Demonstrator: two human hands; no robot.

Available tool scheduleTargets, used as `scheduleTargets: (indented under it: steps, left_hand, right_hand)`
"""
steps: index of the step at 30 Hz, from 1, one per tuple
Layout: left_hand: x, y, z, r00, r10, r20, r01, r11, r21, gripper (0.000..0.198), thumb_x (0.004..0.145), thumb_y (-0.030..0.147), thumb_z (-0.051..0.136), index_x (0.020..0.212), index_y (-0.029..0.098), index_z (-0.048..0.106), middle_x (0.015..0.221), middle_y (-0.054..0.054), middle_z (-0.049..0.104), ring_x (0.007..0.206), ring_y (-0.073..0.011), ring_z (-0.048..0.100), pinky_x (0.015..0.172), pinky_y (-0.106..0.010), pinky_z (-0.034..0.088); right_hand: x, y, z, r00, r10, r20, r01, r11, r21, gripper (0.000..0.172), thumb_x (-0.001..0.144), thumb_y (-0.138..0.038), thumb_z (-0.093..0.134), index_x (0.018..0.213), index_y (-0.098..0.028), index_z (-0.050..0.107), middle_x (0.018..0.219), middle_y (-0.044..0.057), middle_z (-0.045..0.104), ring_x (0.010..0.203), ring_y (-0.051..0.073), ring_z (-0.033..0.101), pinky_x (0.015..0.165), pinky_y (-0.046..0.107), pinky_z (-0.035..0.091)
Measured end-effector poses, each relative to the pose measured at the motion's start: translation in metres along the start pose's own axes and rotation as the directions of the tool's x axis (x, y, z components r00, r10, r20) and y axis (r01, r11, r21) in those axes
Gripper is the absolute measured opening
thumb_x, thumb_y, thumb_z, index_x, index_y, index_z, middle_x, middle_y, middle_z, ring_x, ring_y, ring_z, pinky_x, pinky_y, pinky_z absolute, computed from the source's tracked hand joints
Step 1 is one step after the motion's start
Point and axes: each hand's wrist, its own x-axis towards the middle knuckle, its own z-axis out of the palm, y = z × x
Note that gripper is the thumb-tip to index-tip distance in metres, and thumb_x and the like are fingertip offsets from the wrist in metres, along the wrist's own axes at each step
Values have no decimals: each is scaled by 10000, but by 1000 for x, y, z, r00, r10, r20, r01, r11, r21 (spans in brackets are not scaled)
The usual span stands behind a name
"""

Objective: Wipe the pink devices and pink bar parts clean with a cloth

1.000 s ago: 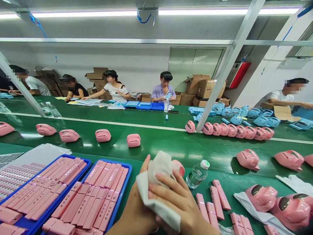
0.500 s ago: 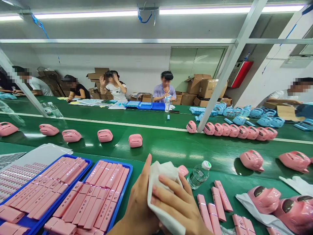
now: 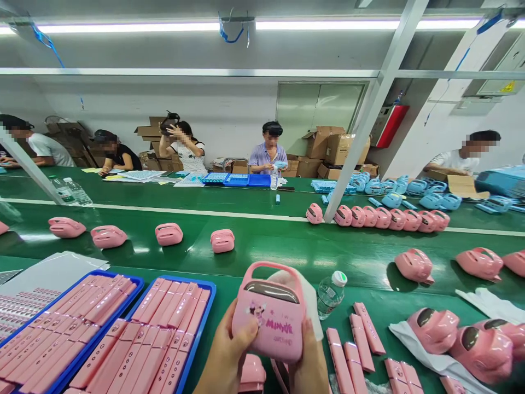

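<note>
A glossy pink plastic case [image 3: 274, 346] with a loop handle, a dark window strip and a printed cartoon mouse stands upright before me, its printed face toward the camera. My left hand [image 3: 229, 347] grips its left side, thumb across the front. My right hand [image 3: 312, 358] is closed on the right edge. A white cloth [image 3: 311, 298] shows behind the case by that hand; which fingers hold it is hidden. Below lies another pink piece [image 3: 251, 372], partly covered by my hands.
Left are blue trays [image 3: 214, 290] of pink bars and printed sheets [image 3: 36, 295]. A water bottle [image 3: 330, 295], loose pink bars [image 3: 361, 342] and pink cases on white cloth [image 3: 435, 328] lie right. More pink cases [image 3: 222, 241] stand on the green belt; co-workers sit beyond.
The hands were pressed around the folded white cloth; now the pink case shows face-on between them, cloth behind it. My view has turned slightly right. A co-worker opposite now raises a black headset.
</note>
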Motion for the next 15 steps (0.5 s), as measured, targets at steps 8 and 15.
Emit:
scheduleTargets:
  steps: [8,15]
  left_hand:
    - [15,-5,-37,986,-166,-30,168,984,67,541,560,421,788,1023,175,651,900,-92,724,942,-294,643,777,-368,510]
    - [56,-36,-70,988,-103,-114,130,953,273,575,521,464,773,993,166,631,864,-86,732,843,-283,664,764,-380,505]
  right_hand:
    - [18,-15,-6,992,-122,5,115,921,-371,461,793,-577,548,852,-141,684,728,73,701,706,240,637,599,309,523]
    - [92,37,-64,1000,-8,-14,-3,757,-653,460,859,-527,437,674,-145,615,670,75,667,690,249,615,652,349,464]
